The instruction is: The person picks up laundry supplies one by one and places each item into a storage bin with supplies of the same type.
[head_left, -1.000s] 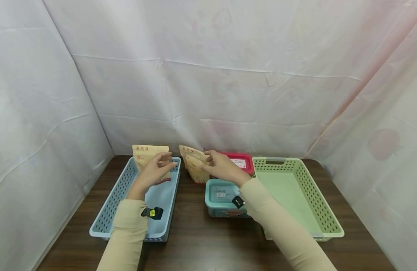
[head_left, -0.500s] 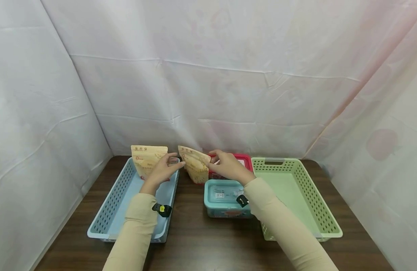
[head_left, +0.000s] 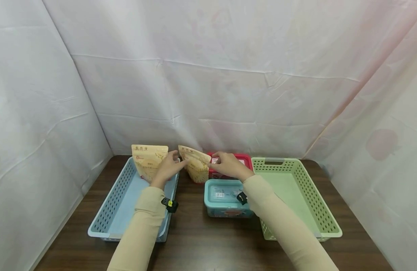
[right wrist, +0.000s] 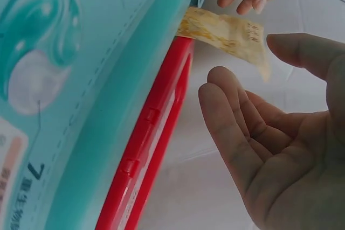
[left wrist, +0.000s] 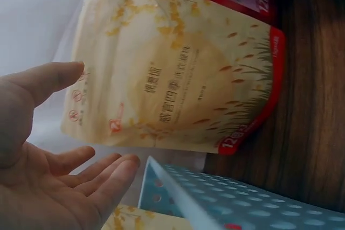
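Note:
A cream stand-up pouch [head_left: 196, 171] with a red bottom band stands upright on the table, between the blue basket [head_left: 113, 197] and a red box. My left hand [head_left: 168, 168] is at its left side, fingers spread; in the left wrist view the thumb is at the pouch's top strip and the other fingers are apart from it. My right hand [head_left: 230, 165] is by the pouch's upper right corner. Its thumb [right wrist: 299, 49] is near that corner in the right wrist view, with a gap to the fingers. Neither hand grips the pouch.
A similar pouch [head_left: 145, 162] stands inside the blue basket at its back. The red box [head_left: 244, 162] is behind a teal box [head_left: 225, 205]. A green basket [head_left: 325, 199] stands at the right. A white curtain [head_left: 208, 94] hangs behind the table.
My left hand has moved right, from over the blue basket to the left side of the middle pouch. My right hand has shifted slightly right. The pouch stands in nearly the same place.

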A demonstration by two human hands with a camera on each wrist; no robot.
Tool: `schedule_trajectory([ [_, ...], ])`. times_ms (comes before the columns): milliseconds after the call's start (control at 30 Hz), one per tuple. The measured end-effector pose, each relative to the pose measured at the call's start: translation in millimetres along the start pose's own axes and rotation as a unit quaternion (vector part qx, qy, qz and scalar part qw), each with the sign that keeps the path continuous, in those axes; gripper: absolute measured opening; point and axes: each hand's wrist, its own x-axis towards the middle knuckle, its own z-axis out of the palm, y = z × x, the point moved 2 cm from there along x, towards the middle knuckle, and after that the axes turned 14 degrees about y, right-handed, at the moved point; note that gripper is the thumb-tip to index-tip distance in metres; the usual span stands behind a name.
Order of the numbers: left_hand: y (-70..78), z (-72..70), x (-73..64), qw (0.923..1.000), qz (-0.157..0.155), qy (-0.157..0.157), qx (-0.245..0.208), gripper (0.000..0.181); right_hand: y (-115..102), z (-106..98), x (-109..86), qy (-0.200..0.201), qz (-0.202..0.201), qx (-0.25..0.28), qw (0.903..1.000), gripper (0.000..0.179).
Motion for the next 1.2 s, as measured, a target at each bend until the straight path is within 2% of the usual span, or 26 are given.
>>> schedule_trajectory([
  [133, -0.3, 6.3, 2.0, 1.0, 0.006, 0.004, -0.002, 0.084, 2, 3, 3.0, 0.001, 0.001, -0.003, 1.0, 0.05],
  [267, 0.5, 10.1, 2.8, 1.0, -0.001, 0.001, -0.001, 0.085, 2, 5, 5.3, -0.002, 0.003, -0.004, 1.0, 0.043],
  [433, 0.1, 13.5, 5.8, 0.9998, -0.001, -0.003, -0.018, 0.082, 1, 8, 9.1, -0.007, -0.001, -0.016, 0.9999, 0.036],
  [533, 0.6, 14.1, 7.6, 0.9999, 0.01, 0.004, 0.003, 0.079, 1, 10, 11.4, -0.008, -0.01, -0.023, 0.9997, 0.031],
  [633, 1.2, 14.2, 8.6, 0.9986, 0.017, 0.01, 0.048, 0.079, 1, 11, 13.1, -0.009, -0.016, -0.026, 0.9995, 0.026],
  [767, 1.0, 15.7, 9.0, 0.9968, 0.01, 0.007, 0.079, 0.082, 4, 15, 14.8, -0.01, -0.014, -0.028, 0.9994, 0.018],
  [933, 0.1, 18.5, 9.5, 0.9986, -0.003, 0.0, 0.053, 0.081, 6, 18, 15.8, -0.013, -0.016, -0.027, 0.9994, 0.015],
  [1200, 1.2, 18.4, 10.7, 0.9993, 0.006, 0.015, 0.035, 0.076, 3, 19, 16.4, -0.003, -0.026, -0.033, 0.9991, 0.014],
])
